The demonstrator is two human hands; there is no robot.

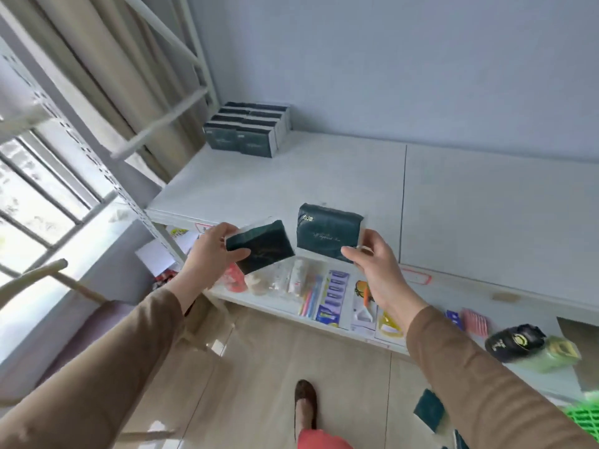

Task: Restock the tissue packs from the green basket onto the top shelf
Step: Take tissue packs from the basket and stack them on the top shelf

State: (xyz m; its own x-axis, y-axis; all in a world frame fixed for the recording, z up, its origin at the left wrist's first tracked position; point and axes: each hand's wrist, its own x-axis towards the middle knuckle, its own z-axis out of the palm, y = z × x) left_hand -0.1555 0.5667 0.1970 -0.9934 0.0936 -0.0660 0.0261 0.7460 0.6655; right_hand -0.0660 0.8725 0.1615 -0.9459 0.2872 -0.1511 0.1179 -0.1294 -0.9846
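My left hand [212,251] grips a dark green tissue pack [262,246], tilted, just in front of the top shelf's front edge. My right hand [372,264] pinches the lower right corner of a second dark green tissue pack [327,231], held over that same edge. Both packs are in the air. At the back left corner of the white top shelf [324,176] stands a tidy block of several stocked tissue packs [248,131]. A corner of the green basket [583,419] shows at the bottom right, with another dark pack [429,408] beside it, partly behind my right sleeve.
The lower shelf [275,306] carries toothbrushes [309,298], packaged small goods [334,296], a black pouch [515,341] and a pale green box [557,354]. White shelf uprights [136,202] rise on the left beside a curtain and window. My foot [304,403] is on the wooden floor.
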